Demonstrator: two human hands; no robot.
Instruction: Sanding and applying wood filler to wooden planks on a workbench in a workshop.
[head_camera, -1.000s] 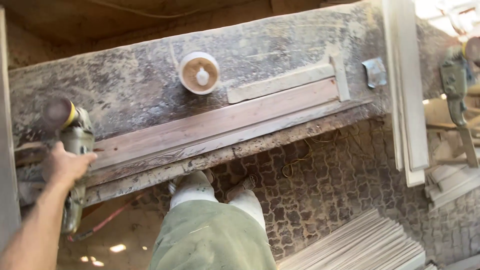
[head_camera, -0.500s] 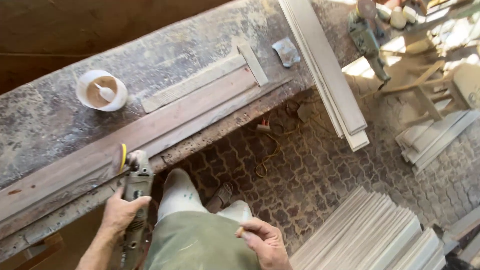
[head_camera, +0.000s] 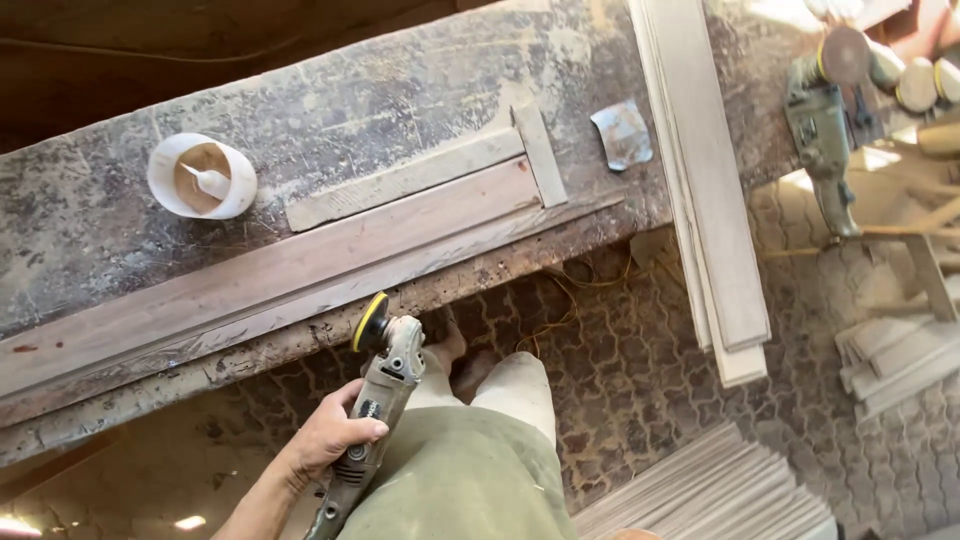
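Note:
My left hand (head_camera: 328, 437) grips the body of a grey angle sander (head_camera: 375, 395) with a yellow-backed disc, held just below the front edge of the workbench (head_camera: 330, 90). A long brown wooden plank (head_camera: 270, 275) lies along that edge, butted against a thin L-shaped wooden stop (head_camera: 410, 180). My right hand is out of view. My legs in olive shorts (head_camera: 460, 480) fill the bottom centre.
A white tub (head_camera: 203, 177) with brown paste and a spatula stands on the bench at left. A metal scraper (head_camera: 622, 133) lies right of the stop. Pale boards (head_camera: 705, 190) overhang the bench's right end. A second sander (head_camera: 825, 120) rests far right. Stacked planks (head_camera: 720, 490) lie on paved ground.
The view has swung back left. My left hand has brought the sander up and closer to the bench edge. My right hand, on my thigh half a second ago, has left the view.

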